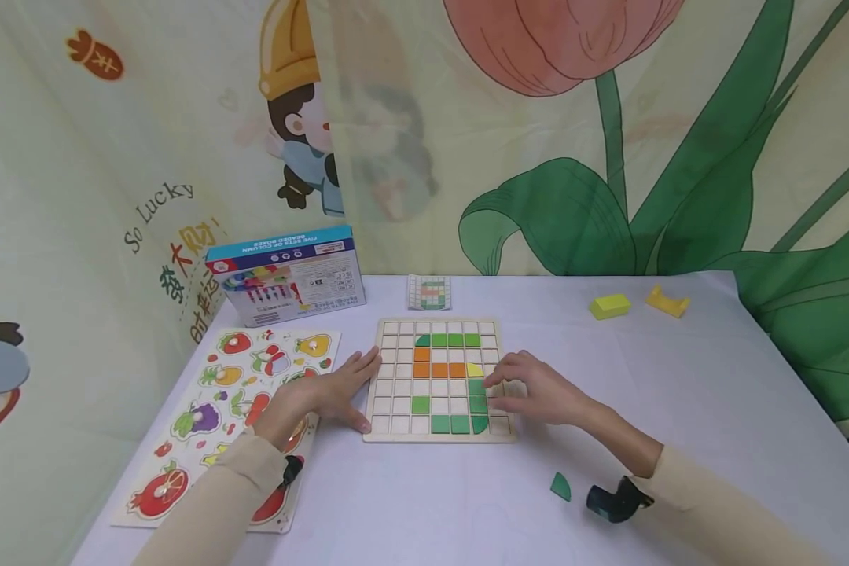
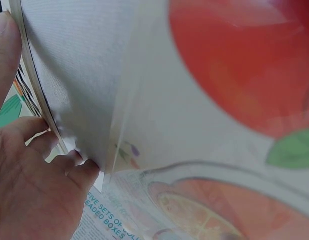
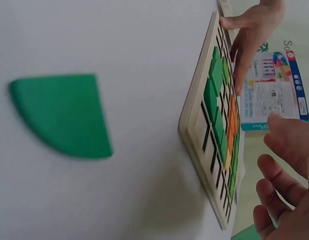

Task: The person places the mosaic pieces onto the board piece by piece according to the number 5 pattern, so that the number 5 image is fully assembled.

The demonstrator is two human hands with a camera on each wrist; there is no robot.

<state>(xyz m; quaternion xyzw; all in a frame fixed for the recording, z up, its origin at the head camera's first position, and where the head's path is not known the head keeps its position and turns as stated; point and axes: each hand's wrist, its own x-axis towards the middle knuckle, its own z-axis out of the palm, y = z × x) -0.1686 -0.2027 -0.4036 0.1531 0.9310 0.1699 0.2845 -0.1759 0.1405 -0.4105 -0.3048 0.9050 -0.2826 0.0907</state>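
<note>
A wooden grid board (image 1: 439, 439) lies on the table, with orange, green and yellow tiles set in some of its squares. My left hand (image 1: 341, 391) touches the board's left edge, its thumb near the lower corner and its fingers along the side. Over the board's right edge is my right hand (image 1: 541, 389), close to the green tiles (image 1: 477, 387) there. In the right wrist view its fingers (image 3: 279, 175) are loosely bent and apart, with nothing visible between them. A loose green quarter-round tile (image 3: 64, 117) lies on the cloth, nearer me than the board.
A fruit puzzle board (image 1: 205, 377) lies at the left, partly under my left forearm. Behind it stands a printed box (image 1: 290, 275). A small pattern card (image 1: 429, 292) is behind the grid board. At the back right are a yellow block (image 1: 610, 306) and a yellow-orange notched piece (image 1: 668, 302).
</note>
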